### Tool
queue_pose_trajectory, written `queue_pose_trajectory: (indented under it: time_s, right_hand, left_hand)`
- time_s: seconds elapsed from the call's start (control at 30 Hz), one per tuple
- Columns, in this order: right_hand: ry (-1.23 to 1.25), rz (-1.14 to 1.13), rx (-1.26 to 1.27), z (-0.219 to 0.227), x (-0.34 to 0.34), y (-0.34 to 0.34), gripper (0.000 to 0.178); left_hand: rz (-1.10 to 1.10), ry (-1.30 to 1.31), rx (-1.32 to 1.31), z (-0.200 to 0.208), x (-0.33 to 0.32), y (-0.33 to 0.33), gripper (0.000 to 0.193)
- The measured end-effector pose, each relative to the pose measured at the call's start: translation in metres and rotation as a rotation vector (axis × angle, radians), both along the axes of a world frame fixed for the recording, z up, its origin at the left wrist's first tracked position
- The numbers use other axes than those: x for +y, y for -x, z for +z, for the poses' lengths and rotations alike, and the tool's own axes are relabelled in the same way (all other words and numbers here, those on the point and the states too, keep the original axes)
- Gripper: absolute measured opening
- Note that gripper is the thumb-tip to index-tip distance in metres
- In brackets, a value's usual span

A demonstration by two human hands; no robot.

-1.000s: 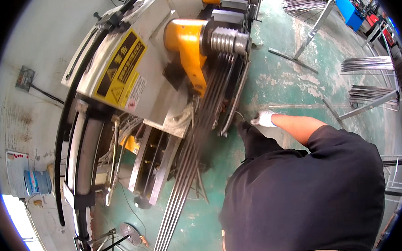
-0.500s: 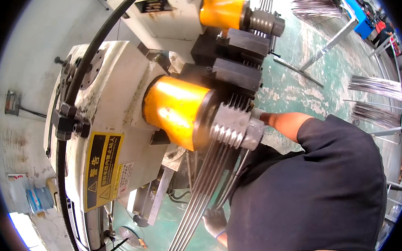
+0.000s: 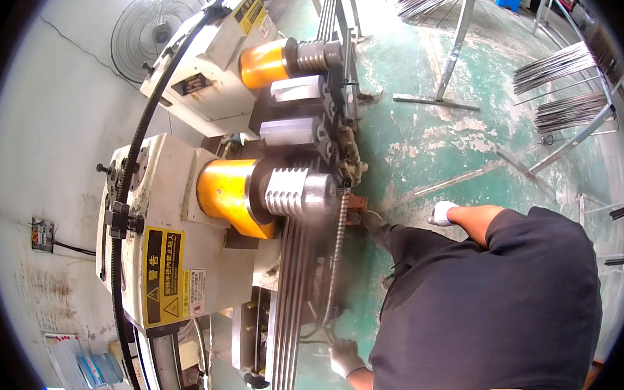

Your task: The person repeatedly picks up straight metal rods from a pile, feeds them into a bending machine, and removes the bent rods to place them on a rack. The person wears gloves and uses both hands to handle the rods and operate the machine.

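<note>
My right hand, in a white glove, is held in front of my body, away from the machine. Its fingers are curled closed, and I see nothing in them. Lower in the head view, my gloved left hand is near the lower part of the machine, right of the long steel rods. Its fingers are too blurred to read. Several rods lie side by side and pass under the grooved metal roller on the nearer yellow cylinder. A coiled spring hangs beside them.
A second cream machine head with a yellow cylinder stands farther off. Dark clamp blocks sit between the heads. Racks of thin rods stand at the right on the worn green floor. A fan is by the wall.
My right hand has come away from the roller's end toward my body. The left hand has moved off the rods. The whole view has shifted, showing more of the far machine head.
</note>
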State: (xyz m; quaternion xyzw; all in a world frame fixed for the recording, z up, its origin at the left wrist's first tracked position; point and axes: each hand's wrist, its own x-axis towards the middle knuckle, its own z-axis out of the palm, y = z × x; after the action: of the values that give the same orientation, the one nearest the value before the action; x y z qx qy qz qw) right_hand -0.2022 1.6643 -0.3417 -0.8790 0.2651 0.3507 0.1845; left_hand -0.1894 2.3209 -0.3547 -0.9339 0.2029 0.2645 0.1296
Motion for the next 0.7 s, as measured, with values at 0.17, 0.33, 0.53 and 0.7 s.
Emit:
queue_pose_trajectory:
  time_s: [0.17, 0.33, 0.53, 0.7]
  right_hand:
    - [0.01, -0.151, -0.01, 0.02, -0.01, 0.046, 0.054]
    - [-0.06, -0.212, -0.217, 0.031, -0.015, -0.02, 0.051]
    - [-0.243, -0.377, -0.623, 0.15, -0.019, -0.109, 0.051]
    - [-0.443, -0.608, -1.074, 0.224, -0.028, -0.172, 0.045]
  left_hand:
    - [-0.561, -0.313, 0.015, 0.131, -0.097, -0.006, 0.022]
    - [-0.413, -0.454, -0.112, 0.164, -0.1, 0.012, 0.027]
    - [0.946, 1.494, -0.099, 0.144, -0.046, -0.014, 0.03]
    - [1.061, 2.617, -0.112, 0.226, -0.07, -0.037, 0.05]
